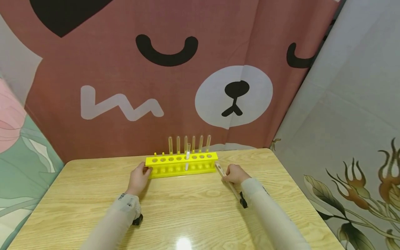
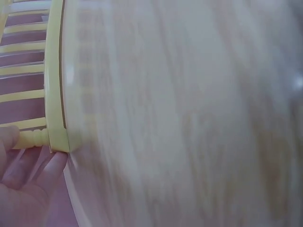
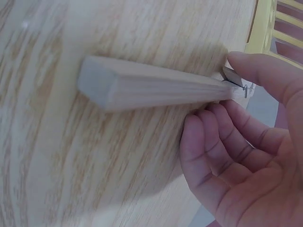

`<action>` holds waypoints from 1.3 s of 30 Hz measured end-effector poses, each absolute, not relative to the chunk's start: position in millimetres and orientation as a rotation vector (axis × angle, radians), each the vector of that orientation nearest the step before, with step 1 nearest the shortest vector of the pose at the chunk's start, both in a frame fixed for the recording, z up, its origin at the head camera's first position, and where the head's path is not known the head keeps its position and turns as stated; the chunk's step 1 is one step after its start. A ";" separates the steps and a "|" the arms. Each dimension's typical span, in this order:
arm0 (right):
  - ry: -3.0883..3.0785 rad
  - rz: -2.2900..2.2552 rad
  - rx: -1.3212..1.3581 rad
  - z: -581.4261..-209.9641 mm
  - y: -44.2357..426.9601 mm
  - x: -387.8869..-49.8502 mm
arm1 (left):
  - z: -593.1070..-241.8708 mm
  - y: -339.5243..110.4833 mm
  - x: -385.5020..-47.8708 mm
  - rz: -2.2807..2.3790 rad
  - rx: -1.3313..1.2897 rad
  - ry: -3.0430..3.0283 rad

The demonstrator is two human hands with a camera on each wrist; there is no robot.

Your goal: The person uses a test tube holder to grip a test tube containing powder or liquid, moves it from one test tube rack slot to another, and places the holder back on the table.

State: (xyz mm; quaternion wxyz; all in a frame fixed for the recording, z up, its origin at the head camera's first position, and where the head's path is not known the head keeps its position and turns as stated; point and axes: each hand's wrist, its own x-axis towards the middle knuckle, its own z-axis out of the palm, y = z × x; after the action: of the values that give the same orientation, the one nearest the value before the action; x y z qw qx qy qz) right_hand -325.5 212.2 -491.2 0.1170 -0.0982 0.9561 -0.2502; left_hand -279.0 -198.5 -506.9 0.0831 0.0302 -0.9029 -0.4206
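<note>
A yellow test tube rack point(image 1: 175, 162) stands near the back of the table. My left hand point(image 1: 138, 178) grips its left end; in the left wrist view the thumb and fingers point(image 2: 51, 171) are about the end post. One test tube point(image 1: 188, 155) with white contents stands in a hole right of the rack's middle. Several clear test tubes point(image 1: 178, 144) sit upside down along the back row. In my right hand point(image 1: 235, 173) is a wooden test tube holder point(image 3: 156, 87), pinched near its metal spring, its far end close to the rack's right end.
The pale wood table point(image 1: 187, 211) reaches to a curtain point(image 1: 175, 128) with a bear face right behind the rack. Another patterned curtain point(image 1: 340, 114) hangs along the right side. Two bare yellow pegs point(image 1: 159, 153) show at the rack's back left.
</note>
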 end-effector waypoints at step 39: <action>2.846 -0.946 -0.245 -497.2 220.5 -317.6 | -510.9 -195.5 -279.3 -1.211 0.109 -2.659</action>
State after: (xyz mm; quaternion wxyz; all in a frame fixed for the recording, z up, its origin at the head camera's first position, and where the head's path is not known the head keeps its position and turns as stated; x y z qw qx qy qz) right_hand -317.6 220.5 -497.2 0.0664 -0.0813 0.9437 -0.3137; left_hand -279.3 -195.5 -510.9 0.1089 0.0370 -0.9041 -0.4116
